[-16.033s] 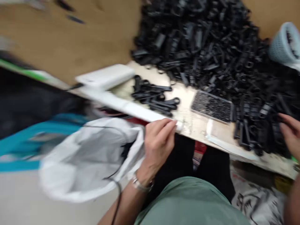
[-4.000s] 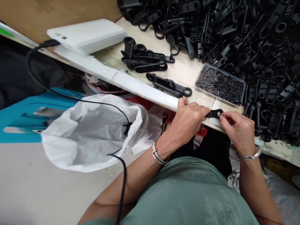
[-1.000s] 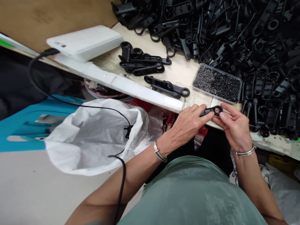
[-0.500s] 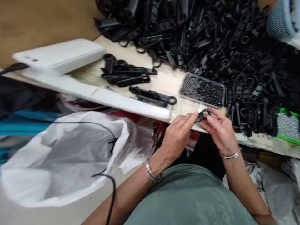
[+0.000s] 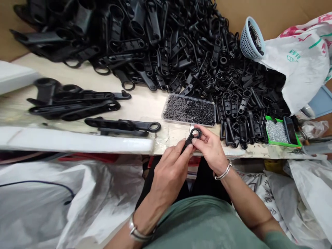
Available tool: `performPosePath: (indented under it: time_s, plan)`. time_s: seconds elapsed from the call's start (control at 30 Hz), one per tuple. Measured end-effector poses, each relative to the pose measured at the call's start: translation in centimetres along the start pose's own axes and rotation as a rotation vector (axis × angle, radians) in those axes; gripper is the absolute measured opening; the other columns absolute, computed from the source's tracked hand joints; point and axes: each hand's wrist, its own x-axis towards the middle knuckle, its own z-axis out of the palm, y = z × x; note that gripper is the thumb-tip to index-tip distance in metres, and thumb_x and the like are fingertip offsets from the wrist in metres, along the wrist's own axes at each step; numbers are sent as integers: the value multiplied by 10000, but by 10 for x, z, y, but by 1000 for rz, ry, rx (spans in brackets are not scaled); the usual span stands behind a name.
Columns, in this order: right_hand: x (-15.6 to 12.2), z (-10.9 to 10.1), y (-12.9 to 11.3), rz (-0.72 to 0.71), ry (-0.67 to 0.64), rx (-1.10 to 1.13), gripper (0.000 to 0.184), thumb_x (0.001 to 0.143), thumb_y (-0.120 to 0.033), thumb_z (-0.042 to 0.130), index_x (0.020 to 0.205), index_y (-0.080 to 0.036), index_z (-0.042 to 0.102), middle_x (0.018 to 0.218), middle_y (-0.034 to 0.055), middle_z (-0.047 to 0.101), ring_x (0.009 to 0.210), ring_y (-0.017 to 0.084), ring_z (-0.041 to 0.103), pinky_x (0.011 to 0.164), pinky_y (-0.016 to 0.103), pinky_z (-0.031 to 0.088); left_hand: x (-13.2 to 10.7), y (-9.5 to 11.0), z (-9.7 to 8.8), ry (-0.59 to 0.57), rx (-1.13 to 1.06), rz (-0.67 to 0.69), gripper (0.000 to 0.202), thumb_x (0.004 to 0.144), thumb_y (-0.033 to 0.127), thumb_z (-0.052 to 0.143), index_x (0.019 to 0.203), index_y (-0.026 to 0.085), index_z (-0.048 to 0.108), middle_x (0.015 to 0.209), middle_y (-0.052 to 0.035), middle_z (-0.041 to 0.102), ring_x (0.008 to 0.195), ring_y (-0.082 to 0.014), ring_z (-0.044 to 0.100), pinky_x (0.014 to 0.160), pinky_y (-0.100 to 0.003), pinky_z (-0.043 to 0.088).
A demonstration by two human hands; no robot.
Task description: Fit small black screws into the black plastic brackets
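Note:
A black plastic handle part with a toothed ring at its end [image 5: 191, 137] is held between my two hands at the table's front edge. My left hand [image 5: 171, 169] is closed around its shank, which mostly hides in the fingers. With thumb and fingers, my right hand [image 5: 210, 147] pinches the ring end. Just beyond the hands lies a clear plastic box [image 5: 189, 110] full of small black pieces. To the left, a few long black handle parts [image 5: 124, 126] rest on the table, with a further small stack [image 5: 75, 100] behind them.
A large heap of black plastic parts [image 5: 160, 45] covers the back. At right stand a green tray [image 5: 277, 131] of small silvery pieces and a light blue basket [image 5: 250, 39]. A white foam strip [image 5: 77, 139] runs along the left front edge; a white sack [image 5: 103, 193] lies below.
The view has swung to the right, bringing the basket and green tray fully into sight. Both hands still hold the black part, now with its ring turned more upward.

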Motion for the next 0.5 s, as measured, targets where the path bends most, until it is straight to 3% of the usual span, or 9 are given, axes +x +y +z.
performPosePath:
  time_s: [0.1,0.17,0.23,0.33,0.4,0.5]
  plan:
    - [-5,-15,-20,-74,-53,-132,532,759,-248,669,1278,-219,556,908,-22,646,672,126,578,618,258,554,8,1,-9,-38,-83,26,499,890,166,634,1370,213,506,1223,-125,687,1029,-220,674,916,-347,551]
    - [-14,-37,-44,-202,-32,-314,533,827,-280,637,1346,-224,532,944,12,662,731,157,611,634,289,563,13,-2,-18,-43,-73,34,555,883,192,653,1407,245,475,1220,-90,699,1040,-221,674,936,-360,539]
    - [-25,-69,-72,-342,89,-500,506,867,-300,632,1359,-224,539,1005,47,684,823,187,642,703,328,576,15,-11,-28,-13,-3,2,588,869,179,665,1414,293,478,1209,-60,710,1021,-229,678,938,-385,526]
    - [-33,-124,-106,-525,398,-772,500,859,-324,654,1341,-224,569,1082,78,690,926,228,654,779,383,570,15,-33,-41,64,101,-54,575,839,175,687,1369,344,540,1138,-48,739,928,-255,681,879,-424,521]
    - [-30,-154,-119,-552,500,-943,516,833,-327,662,1332,-224,577,1177,96,667,971,247,651,786,389,565,14,-49,-47,107,150,-95,510,830,204,690,1306,367,603,1056,-42,760,849,-264,669,834,-435,514]
    - [-16,-179,-126,-485,435,-1143,539,826,-335,629,1349,-222,559,1286,123,612,850,224,664,745,385,566,14,-70,-53,144,202,-202,349,835,267,672,1169,365,695,969,-37,765,786,-264,650,819,-443,501]
